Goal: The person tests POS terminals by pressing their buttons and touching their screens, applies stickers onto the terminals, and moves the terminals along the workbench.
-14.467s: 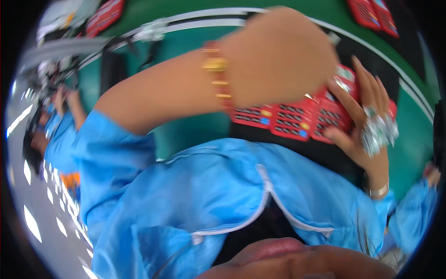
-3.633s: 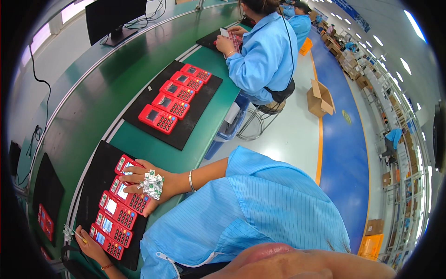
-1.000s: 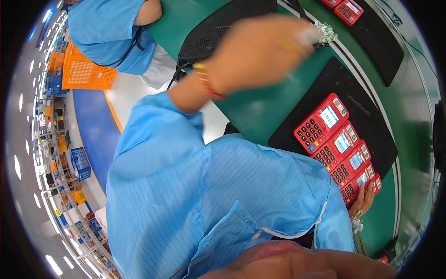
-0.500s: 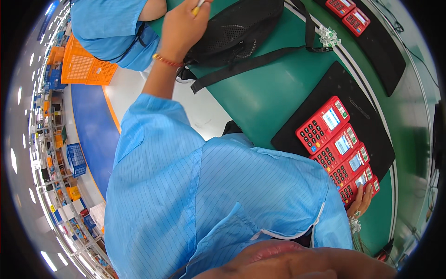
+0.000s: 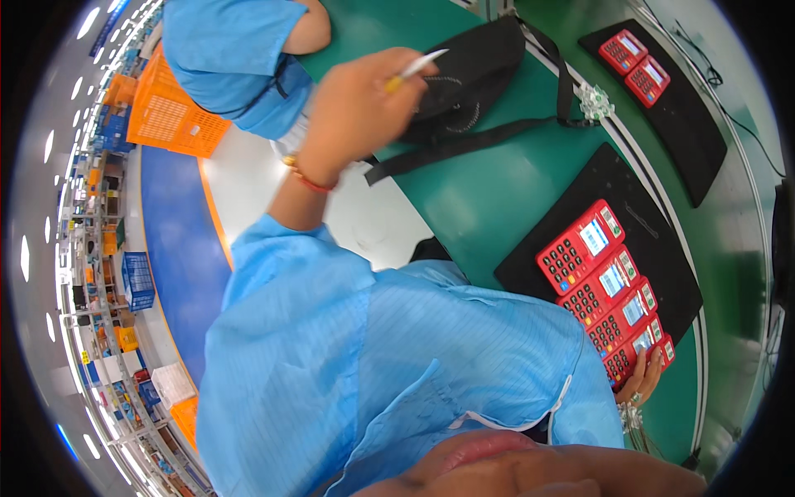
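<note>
My left hand (image 5: 360, 108) is raised at the upper middle, slightly blurred, in front of a black strapped bag (image 5: 464, 83). Its fingers are closed round a slim pen-like tool (image 5: 418, 68) with a yellow part and a white pointed end; its exact kind is not clear. Bracelets circle that wrist. On the right, several red payment terminals (image 5: 590, 248) with keypads and lit screens lie in a row on a black mat (image 5: 633, 178). My right hand (image 5: 638, 383) rests on the nearest terminals of that row, fingers stretched out over them and partly covering them.
The bag lies on a green table (image 5: 464, 190). Beyond a pale strip sits another dark mat (image 5: 687, 157) with two red terminals (image 5: 634, 68). Crumpled clear plastic (image 5: 596, 102) lies by the strip. A co-worker's blue sleeve (image 5: 232, 37) and an orange crate (image 5: 178, 108) are at upper left.
My left hand has come down and to the right, nearer to me, and the tool's pointed end now shows. The whole view has shifted slightly. My right hand stays on the terminals.
</note>
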{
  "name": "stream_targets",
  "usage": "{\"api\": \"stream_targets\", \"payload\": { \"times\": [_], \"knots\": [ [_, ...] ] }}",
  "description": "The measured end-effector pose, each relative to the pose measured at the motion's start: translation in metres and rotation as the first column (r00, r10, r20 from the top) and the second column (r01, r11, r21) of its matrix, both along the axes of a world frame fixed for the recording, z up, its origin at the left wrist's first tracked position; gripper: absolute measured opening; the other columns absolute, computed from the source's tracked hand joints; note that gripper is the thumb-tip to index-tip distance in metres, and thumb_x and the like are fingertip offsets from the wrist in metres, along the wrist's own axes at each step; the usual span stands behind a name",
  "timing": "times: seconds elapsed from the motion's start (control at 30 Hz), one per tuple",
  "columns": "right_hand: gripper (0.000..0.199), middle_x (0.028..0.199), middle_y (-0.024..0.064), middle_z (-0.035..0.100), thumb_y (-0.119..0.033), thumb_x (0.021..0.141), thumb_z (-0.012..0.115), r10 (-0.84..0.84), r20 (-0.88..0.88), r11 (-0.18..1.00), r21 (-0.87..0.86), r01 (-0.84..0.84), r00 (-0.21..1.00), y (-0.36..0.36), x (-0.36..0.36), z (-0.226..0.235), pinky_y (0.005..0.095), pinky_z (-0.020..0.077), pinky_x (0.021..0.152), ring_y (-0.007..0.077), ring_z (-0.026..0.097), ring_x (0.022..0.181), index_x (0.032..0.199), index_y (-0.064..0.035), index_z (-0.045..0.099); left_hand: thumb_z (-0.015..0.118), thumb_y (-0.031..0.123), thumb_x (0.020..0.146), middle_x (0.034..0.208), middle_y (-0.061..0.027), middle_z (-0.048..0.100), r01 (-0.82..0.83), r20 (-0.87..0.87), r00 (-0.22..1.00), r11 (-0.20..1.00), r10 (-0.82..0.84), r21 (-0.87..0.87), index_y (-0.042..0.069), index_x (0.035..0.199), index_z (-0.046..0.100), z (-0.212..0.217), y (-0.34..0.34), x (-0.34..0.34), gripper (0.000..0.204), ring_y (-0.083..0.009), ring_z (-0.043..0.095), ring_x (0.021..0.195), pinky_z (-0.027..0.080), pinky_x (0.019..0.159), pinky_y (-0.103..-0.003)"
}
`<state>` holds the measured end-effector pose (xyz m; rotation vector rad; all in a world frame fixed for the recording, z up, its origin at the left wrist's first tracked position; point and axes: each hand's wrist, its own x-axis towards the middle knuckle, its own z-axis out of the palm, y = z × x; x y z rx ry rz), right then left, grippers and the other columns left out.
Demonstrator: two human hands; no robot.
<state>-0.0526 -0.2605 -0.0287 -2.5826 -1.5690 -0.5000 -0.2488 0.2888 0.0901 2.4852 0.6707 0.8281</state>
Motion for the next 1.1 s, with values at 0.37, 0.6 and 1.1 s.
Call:
{"api": "stream_targets", "payload": {
  "times": [0.37, 0.6, 1.1],
  "knots": [
    [0.094, 0.155, 0.0279, 0.040, -0.059, 0.075, 0.076, -0.004, -0.034, 1.000, 0.027, 0.005, 0.999, 0.003, -0.001, 0.003, 0.0621, 0.0372, 0.111, 0.0510, 0.042, 0.138, 0.149, -0.0087, 0.045, 0.055, 0.045, 0.098, 0.102, -0.0186, 0.072, 0.418, -0.433, 0.746, 0.862, -0.506, -0.288, 0.005, 0.145, 0.048, -0.071, -0.120, 0.066, 0.062, -0.0378, 0.070, 0.089, 0.054, 0.078, -0.047],
    [0.105, 0.157, 0.0235, 0.037, -0.085, 0.077, 0.057, -0.143, -0.051, 0.989, 0.023, 0.145, 0.988, 0.021, -0.006, 0.009, 0.0658, 0.0325, 0.113, 0.0493, 0.035, 0.143, 0.149, -0.0100, 0.046, 0.053, 0.044, 0.099, 0.097, -0.0214, 0.072, 0.520, -0.337, 0.685, 0.757, -0.646, -0.395, 0.004, 0.145, 0.047, -0.080, -0.120, 0.090, 0.062, -0.0389, 0.069, 0.088, 0.053, 0.077, -0.049],
    [0.102, 0.151, 0.0187, 0.048, -0.081, 0.073, 0.064, -0.189, -0.100, 0.980, 0.050, 0.194, 0.977, 0.096, -0.024, 0.056, 0.0628, 0.0322, 0.112, 0.0454, 0.044, 0.138, 0.145, -0.0104, 0.050, 0.070, 0.047, 0.083, 0.082, -0.0050, 0.058, 0.942, -0.120, 0.334, 0.329, -0.935, 0.060, 0.015, 0.128, 0.063, -0.072, -0.135, 0.094, 0.056, -0.0248, 0.062, 0.071, 0.048, 0.058, -0.038]
  ]
}}
